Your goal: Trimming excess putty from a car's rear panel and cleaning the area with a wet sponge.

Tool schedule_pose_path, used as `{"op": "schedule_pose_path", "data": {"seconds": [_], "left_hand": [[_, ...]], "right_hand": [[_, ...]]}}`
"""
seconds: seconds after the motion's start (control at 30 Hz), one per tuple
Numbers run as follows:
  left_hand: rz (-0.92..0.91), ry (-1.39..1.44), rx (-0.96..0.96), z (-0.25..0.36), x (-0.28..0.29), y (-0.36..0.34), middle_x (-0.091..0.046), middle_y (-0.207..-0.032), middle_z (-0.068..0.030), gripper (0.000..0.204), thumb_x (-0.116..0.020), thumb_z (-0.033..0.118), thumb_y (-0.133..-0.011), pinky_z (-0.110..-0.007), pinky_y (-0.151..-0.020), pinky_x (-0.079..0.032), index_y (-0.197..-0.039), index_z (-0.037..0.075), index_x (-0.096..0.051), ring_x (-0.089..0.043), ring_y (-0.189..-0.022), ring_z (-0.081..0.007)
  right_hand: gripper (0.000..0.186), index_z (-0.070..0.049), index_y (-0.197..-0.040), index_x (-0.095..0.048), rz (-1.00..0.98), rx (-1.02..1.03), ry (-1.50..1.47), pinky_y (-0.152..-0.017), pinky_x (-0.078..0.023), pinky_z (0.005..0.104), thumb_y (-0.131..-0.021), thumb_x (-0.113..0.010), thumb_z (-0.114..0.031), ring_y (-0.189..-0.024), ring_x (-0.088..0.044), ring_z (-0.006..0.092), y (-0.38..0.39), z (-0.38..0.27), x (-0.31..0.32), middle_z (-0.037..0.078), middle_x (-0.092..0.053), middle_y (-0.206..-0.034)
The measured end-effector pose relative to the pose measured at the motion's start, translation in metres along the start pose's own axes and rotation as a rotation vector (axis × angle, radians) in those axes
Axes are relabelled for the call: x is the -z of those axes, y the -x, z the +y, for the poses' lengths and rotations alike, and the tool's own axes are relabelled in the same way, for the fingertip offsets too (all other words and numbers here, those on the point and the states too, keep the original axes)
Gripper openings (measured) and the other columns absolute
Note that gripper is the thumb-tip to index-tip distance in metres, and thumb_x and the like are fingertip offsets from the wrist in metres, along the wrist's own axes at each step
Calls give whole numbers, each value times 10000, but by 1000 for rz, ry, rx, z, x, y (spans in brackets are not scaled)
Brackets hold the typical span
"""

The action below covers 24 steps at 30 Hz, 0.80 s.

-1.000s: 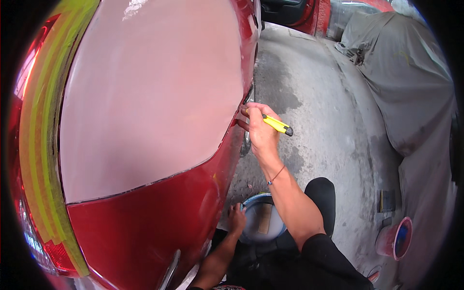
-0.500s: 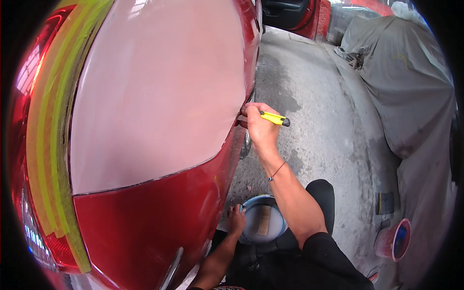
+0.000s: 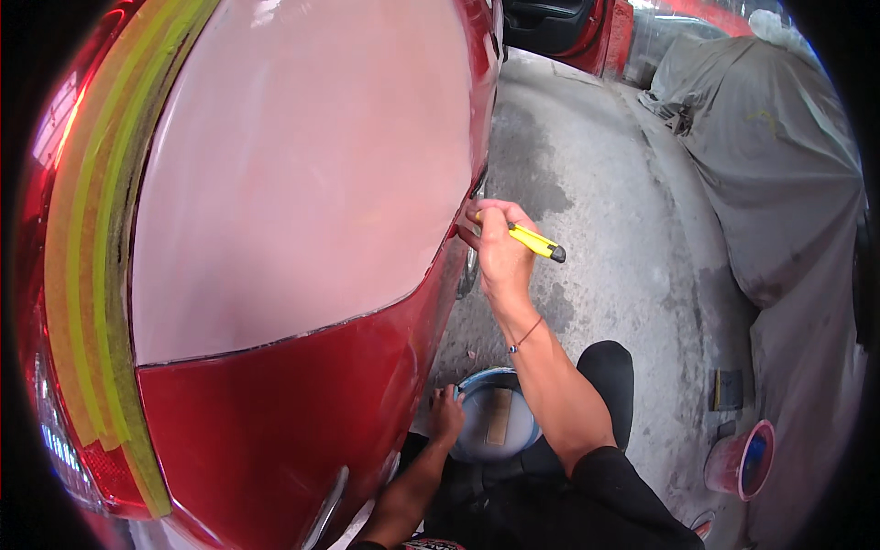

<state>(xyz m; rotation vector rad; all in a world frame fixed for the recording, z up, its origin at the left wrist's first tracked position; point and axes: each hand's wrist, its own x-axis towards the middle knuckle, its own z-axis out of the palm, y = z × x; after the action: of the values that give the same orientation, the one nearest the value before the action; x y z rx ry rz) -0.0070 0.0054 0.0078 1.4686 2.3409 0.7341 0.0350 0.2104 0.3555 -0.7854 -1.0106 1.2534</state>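
Note:
A yellow utility knife (image 3: 533, 240) with a black end is pinched in my right hand (image 3: 503, 255). Its front end points at the seam between the pale, sanded-looking panel (image 3: 302, 202) and the red car body (image 3: 284, 431); my fingers hide the tip. My fingertips are close to or touching the red edge. Lower down, my left hand (image 3: 446, 414) is curled at the left rim of a blue-rimmed bucket (image 3: 500, 373). A bit of blue shows at its fingers, seemingly the rim. Inside the bucket, a tan rectangular block (image 3: 499, 417) lies in cloudy liquid.
Yellow-green masking tape (image 3: 87, 275) runs beside the red tail light (image 3: 119, 477). A grey cover (image 3: 761, 147) drapes a large object at right. A pink bucket (image 3: 731, 463) and a dark flat piece (image 3: 729, 390) are on the concrete floor. A car door (image 3: 559, 27) hangs open ahead.
My right hand has shifted slightly right and down along the seam, and the knife's black end has tipped lower. My left hand stays at the bucket rim. The whole view has shifted a little.

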Motion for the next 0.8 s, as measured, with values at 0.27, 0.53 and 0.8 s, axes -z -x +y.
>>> {"op": "schedule_pose_path", "data": {"seconds": [0.27, 0.53, 0.8], "left_hand": [[6, 51, -7, 4, -5, -1, -607, -1137, -236, 334, -731, 211, -929, -529, -904, -484, -1191, 47, -604, -606, -1071, -449], [-10, 31, 20, -3, -2, 0, -613, -1144, -233, 347, -736, 228, -926, -523, -913, -492, -1203, 58, -614, -613, -1070, -446], [12, -5, -8, -7, -7, -2, -620, -1122, -227, 298, -723, 233, -933, -514, -925, -492, -1153, 63, -616, -609, -1084, -431]], "right_hand": [[227, 54, -1112, -645, 3, -85, 7, -772, -616, 357, -971, -575, -110, -944, -699, 229, -19, 7, 8, 150, -702, -1051], [215, 49, -1106, -652, -3, -157, -165, -798, -609, 361, -971, -595, -109, -919, -704, 219, -10, 4, 0, 142, -709, -1043], [217, 66, -1065, -680, -50, -55, -61, -861, -581, 339, -948, -569, -81, -916, -689, 186, 6, 16, 1, 124, -717, -1014]]}}
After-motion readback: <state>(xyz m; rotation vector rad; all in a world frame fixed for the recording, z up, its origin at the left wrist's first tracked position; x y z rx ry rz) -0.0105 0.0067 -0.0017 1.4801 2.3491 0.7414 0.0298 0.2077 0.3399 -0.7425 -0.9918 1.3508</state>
